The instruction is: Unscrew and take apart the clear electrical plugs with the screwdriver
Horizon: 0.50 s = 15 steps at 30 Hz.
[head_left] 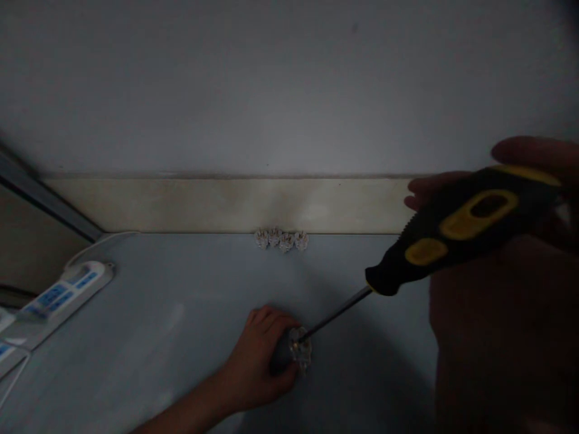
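A small clear piece with brassy metal inside [301, 348] is on the grey tabletop, its left side held between the fingers and thumb of my left hand [262, 361]. Large in the view at the right, my right hand [502, 301] grips a black and yellow screwdriver [461, 226]. The metal shaft slants down to the left, and its tip meets the top of the clear piece. Part of my right hand is dark and cut off by the frame edge.
Several similar clear pieces [286, 242] sit in a row at the table's back edge, by the cream strip [203, 205] below a grey wall. On the left lies a white power strip [67, 295] with blue markings and a white cable.
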Each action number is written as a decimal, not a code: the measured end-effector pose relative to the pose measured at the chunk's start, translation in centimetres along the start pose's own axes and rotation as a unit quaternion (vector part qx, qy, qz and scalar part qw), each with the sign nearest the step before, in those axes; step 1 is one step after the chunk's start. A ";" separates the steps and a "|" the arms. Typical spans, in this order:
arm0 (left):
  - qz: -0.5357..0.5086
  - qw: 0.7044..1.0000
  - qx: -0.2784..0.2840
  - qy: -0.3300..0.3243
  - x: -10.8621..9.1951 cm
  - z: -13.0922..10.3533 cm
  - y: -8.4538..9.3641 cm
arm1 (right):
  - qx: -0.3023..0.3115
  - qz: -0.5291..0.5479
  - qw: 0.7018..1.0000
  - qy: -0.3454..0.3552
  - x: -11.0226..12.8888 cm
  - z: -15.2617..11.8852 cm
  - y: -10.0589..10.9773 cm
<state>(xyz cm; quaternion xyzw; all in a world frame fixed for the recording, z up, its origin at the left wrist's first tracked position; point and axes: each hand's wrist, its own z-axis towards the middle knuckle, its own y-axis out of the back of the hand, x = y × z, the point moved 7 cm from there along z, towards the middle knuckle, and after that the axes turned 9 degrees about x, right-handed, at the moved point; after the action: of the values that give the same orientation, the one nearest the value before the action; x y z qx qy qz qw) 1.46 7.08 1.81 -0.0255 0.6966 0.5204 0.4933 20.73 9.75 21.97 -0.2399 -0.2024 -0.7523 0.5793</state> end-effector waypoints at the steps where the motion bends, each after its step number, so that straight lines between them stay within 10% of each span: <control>1: -0.002 1.000 0.000 -0.001 0.0 0.0 0.0 | 0.010 0.009 1.000 0.013 -0.1 0.2 -0.1; 9: -0.002 1.000 -0.001 -0.001 0.1 0.2 0.0 | -0.029 -0.080 0.994 -0.074 -0.1 -0.6 -0.1; 15: 0.000 1.000 -0.001 -0.002 0.0 0.0 0.0 | 0.029 0.020 0.999 0.027 -0.4 0.5 0.0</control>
<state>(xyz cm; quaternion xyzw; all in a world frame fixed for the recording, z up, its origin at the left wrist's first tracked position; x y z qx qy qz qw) 1.48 7.08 1.79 -0.0251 0.6953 0.5210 0.4945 20.88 10.37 22.11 -0.2069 -0.2033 -0.7404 0.6063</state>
